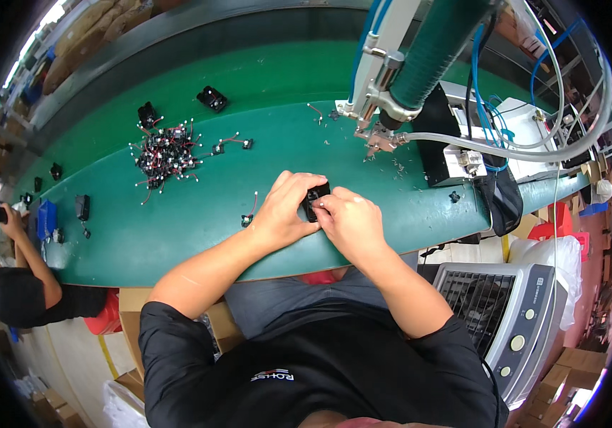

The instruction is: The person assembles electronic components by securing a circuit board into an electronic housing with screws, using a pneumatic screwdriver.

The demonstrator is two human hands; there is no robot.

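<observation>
My left hand (pixel 282 209) is closed round a small black plastic housing (pixel 318 191) and steadies it above the green table near its front edge. Over the housing's open inside, the thumb and fingertips of my right hand (pixel 353 221) are pinched together. Whatever sits between those fingertips is too small and covered to make out. Just left of my left wrist lies a small part with red and black wires (pixel 247 220). Farther left a pile of similar small wired parts (pixel 167 155) is heaped on the table, with a couple of loose ones (pixel 247 143) beside it.
A machine head with a dark green hose (pixel 427 64) hangs over the table at the right. Black housings (pixel 212 99) lie on the green surface beyond the pile. Another person (pixel 28 285) works at the left, near a blue bin (pixel 47 219). An air cooler (pixel 505 321) stands at lower right.
</observation>
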